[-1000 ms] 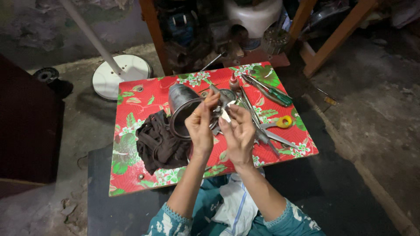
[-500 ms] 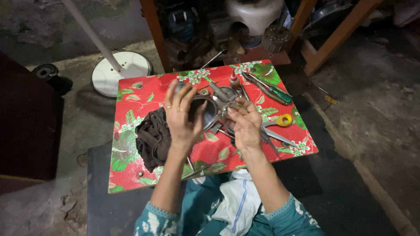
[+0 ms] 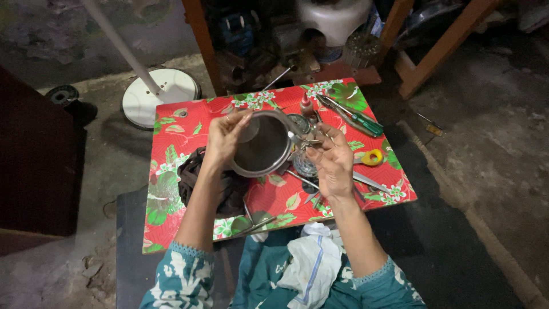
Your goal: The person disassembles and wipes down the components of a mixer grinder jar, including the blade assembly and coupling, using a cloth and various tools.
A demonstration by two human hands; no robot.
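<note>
1. The person wore a teal top with white flower shapes on it.
2. The sleeves ended a little below the elbows, with a thin edge.
3. The left hand (image 3: 224, 137) and right hand (image 3: 331, 163) had no gloves.

Two hands, left (image 3: 226, 137) and right (image 3: 331, 163), one metal cup (image 3: 262, 144), one green screwdriver (image 3: 355, 117) (yellow tape roll (image 3: 372, 157) too), one dark cloth (image 3: 200, 184)

Both forearms are extended forward from patterned teal sleeves and raised. The left hand (image 3: 225, 137) is held up, its fingers (image 3: 237, 123) curled in a grip with the thumb opposed. The right hand (image 3: 333, 163) is raised alongside, palm turned inward, its fingers (image 3: 320, 144) bent in a pinch.
</note>
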